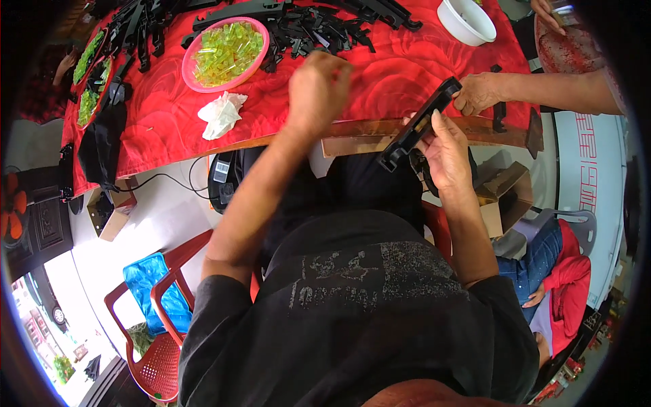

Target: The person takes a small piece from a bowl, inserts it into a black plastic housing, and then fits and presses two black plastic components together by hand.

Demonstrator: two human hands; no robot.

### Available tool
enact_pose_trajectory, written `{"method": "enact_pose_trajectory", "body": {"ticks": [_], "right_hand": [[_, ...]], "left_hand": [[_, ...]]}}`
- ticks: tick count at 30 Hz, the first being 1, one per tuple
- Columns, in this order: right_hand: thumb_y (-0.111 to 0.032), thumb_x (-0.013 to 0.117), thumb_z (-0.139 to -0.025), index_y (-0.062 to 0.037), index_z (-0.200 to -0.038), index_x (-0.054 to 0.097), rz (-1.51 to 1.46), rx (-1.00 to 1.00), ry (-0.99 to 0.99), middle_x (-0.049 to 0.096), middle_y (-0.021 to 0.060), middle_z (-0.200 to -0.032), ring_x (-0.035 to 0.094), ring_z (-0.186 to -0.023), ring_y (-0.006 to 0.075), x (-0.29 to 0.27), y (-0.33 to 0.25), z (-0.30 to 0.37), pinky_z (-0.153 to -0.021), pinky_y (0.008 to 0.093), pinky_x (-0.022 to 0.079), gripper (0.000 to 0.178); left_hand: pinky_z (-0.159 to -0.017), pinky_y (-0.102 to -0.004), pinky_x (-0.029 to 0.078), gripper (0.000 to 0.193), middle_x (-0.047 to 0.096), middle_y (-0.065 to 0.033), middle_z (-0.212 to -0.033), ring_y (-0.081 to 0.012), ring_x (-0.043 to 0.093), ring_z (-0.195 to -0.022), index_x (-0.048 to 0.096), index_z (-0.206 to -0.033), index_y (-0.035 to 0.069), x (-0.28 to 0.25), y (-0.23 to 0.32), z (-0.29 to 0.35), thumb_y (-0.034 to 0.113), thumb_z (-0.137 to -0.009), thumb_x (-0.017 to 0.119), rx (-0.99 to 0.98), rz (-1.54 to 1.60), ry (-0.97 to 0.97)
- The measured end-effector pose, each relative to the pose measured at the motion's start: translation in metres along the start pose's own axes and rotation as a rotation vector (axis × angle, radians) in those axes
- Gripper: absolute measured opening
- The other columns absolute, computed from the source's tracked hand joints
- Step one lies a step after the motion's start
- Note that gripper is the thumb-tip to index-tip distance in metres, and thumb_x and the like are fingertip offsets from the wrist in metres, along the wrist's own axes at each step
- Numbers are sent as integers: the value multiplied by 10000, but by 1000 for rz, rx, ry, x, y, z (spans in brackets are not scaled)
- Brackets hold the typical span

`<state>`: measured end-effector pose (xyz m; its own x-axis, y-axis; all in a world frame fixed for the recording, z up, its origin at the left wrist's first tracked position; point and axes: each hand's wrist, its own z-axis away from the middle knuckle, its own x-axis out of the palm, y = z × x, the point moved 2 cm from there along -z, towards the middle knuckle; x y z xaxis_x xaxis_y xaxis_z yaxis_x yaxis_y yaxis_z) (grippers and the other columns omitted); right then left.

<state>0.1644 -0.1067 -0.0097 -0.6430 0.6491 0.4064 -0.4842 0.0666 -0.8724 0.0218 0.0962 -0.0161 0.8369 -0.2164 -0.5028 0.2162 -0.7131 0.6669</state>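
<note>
My right hand (444, 146) grips a long black plastic part (417, 129) with notched ends. It is held tilted at the table's near edge, thumb along its side. My left hand (317, 91) hovers over the red tablecloth, just this side of a heap of small black plastic pieces (315, 30). Motion smears its fingers, and I cannot make out anything in them. To its left sits a pink bowl (188, 76) of small yellow-green clear pieces, with a crumpled white tissue (222, 115) below it. Another person's hand (475, 93) is close to the part's upper end; whether it touches is unclear.
Long black parts (142, 30) lie piled at the far left, beside more bowls of green pieces (88, 107). A white bowl (468, 24) stands at the far right. Below are cardboard boxes (512, 193), a red chair (159, 370) and a seated person in red (569, 292).
</note>
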Motion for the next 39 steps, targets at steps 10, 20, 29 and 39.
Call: {"method": "enact_pose_trajectory", "body": {"ticks": [10, 20, 29, 39], "right_hand": [[-298, 610, -982, -13, -1033, 634, -32, 86, 67, 695, 117, -995, 691, -938, 226, 5, 2, 5, -846, 386, 578, 291], [-334, 611, -972, 12, -1111, 624, -125, 140, 61, 686, 140, -1049, 674, -942, 213, 19, 7, 3, -866, 400, 582, 373], [-309, 591, -986, 29, -1104, 621, -226, 147, 50, 677, 147, -1064, 666, -964, 226, 23, 10, 4, -883, 399, 579, 358], [-298, 596, -983, 42, -1121, 614, -281, 162, 21, 674, 158, -1061, 669, -966, 252, 19, 17, 0, -885, 394, 556, 366]], "left_hand": [[-791, -423, 529, 154, 631, -100, -996, -325, 629, -949, 741, -944, 116, 11, -64, -23, 124, -800, 685, 16, -360, -165], [-759, -442, 521, 99, 624, -114, -948, -342, 631, -916, 683, -882, 86, 7, -59, -14, 159, -846, 627, 35, -353, -203], [-753, -461, 511, 85, 621, -156, -919, -372, 626, -892, 649, -848, 48, 4, -67, -18, 120, -804, 657, -3, -321, -295], [-594, -254, 523, 125, 675, -63, -769, -101, 633, -647, 646, -939, -55, 9, 30, 35, 67, -917, 643, -382, 573, -433]]}}
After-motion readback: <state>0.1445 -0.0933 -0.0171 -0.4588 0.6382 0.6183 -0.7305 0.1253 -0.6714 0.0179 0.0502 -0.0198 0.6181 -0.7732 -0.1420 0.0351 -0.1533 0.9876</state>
